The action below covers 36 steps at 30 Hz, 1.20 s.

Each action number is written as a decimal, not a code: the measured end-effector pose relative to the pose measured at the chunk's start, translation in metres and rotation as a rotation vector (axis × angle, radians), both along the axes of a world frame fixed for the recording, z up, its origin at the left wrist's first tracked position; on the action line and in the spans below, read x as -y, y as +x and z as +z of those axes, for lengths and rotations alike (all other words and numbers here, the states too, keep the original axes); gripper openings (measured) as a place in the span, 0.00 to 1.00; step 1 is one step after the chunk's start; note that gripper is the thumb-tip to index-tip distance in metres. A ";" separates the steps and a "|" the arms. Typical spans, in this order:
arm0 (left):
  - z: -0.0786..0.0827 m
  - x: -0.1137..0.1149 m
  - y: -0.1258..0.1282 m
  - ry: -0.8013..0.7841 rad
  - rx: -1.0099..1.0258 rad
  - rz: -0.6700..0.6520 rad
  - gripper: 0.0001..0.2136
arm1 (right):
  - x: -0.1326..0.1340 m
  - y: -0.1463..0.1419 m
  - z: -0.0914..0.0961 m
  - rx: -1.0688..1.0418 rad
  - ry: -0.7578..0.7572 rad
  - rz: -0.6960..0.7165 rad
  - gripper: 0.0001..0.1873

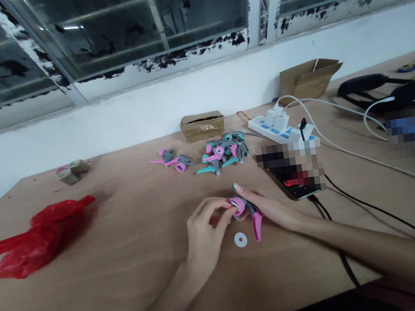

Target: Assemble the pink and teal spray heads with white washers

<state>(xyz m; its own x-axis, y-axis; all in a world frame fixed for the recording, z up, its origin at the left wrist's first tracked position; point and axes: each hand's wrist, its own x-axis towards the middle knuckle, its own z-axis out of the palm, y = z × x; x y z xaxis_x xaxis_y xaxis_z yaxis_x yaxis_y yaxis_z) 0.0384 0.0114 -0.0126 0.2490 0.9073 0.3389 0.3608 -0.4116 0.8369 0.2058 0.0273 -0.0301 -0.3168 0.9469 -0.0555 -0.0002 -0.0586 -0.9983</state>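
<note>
In our left hand [204, 230], thumb and forefinger come together at the mouth of the ring on a pink-and-grey piece [238, 204]; whether they pinch its rim or something small inside, we cannot tell. Our right hand [271, 207] wraps the grey body of this same piece from the other side, its thumb lying along the top. The piece is between our two hands, just above the near part of the table [135, 299], and its pink lever [258, 225] points down towards us.

Just below the ring we have a flat white washer [236, 240] lying on the wood. Beyond our hands we see a heap of similar pieces [226, 151] in pink, teal and grey, with two loose pieces [180, 166] to its left. Behind the heap, near the wall [128, 115], stands a small cardboard box [204, 130]. To the right we find a phone [301, 191], a white power strip [265, 125] with plugs in it, and a larger open carton [309, 84]. Far left lies a crumpled red bag [48, 234].
</note>
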 end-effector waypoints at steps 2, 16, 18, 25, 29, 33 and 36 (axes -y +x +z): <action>-0.004 0.000 0.002 -0.083 0.050 -0.014 0.04 | 0.002 0.001 -0.001 0.245 0.228 -0.082 0.23; -0.014 -0.013 0.001 -0.282 0.204 0.034 0.04 | -0.002 0.019 -0.003 0.768 0.777 -0.029 0.38; -0.014 -0.014 0.001 -0.294 0.205 0.037 0.03 | -0.003 0.022 0.000 0.823 0.936 -0.016 0.34; -0.007 -0.005 0.002 -0.180 0.093 0.033 0.03 | -0.002 0.021 0.000 0.864 1.108 -0.069 0.13; -0.002 -0.001 0.003 -0.008 -0.034 0.027 0.03 | -0.001 0.020 0.000 0.842 1.130 -0.102 0.13; 0.000 0.001 0.005 0.034 -0.084 0.044 0.03 | -0.001 0.019 -0.001 0.824 1.145 -0.077 0.14; -0.001 0.002 0.007 0.034 -0.106 0.051 0.03 | -0.001 0.019 -0.002 0.838 1.152 -0.067 0.13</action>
<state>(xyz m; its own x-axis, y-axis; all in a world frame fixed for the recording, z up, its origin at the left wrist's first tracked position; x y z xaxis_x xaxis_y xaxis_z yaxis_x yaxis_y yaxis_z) 0.0459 0.0093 -0.0135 0.2391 0.9080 0.3441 0.4678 -0.4182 0.7787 0.2246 0.0280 -0.0318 -0.5294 0.6027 0.5971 0.6337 0.7489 -0.1941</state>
